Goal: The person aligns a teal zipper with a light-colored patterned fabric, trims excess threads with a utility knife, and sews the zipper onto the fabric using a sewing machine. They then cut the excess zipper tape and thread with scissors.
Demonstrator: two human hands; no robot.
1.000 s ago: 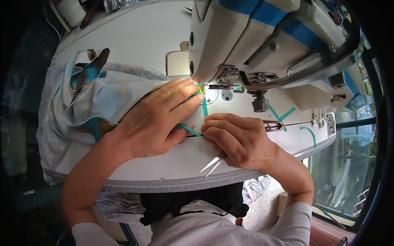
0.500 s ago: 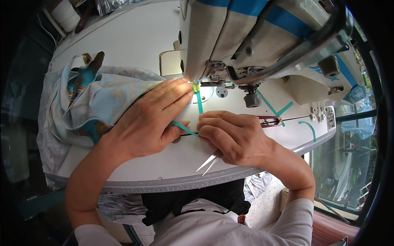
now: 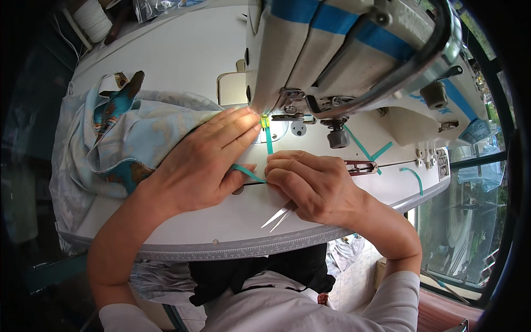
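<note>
My left hand (image 3: 204,149) lies with fingers stretched out on light blue patterned fabric (image 3: 166,124), fingertips beside the lit needle area of a sewing machine (image 3: 310,61). A narrow green ribbon (image 3: 270,143) runs from a small yellow-green piece (image 3: 265,121) under the machine's head down to my right hand (image 3: 312,185). The right fingers pinch that ribbon; a loop of it reaches across to my left thumb. From below the same hand two silver points of a pointed tool (image 3: 278,217) stick out, scissors or tweezers, its other end hidden in the palm.
Green ribbon scraps (image 3: 381,151) lie right of the needle, near a dark red-handled tool (image 3: 360,167). More fabric is bunched at the left. A measuring tape strip (image 3: 232,250) follows the table's front edge. A white thread cone (image 3: 91,21) stands at the far left.
My view has shifted slightly, so the machine appears a little lower and to the side. Both hands, the ribbon and the fabric look almost unmoved.
</note>
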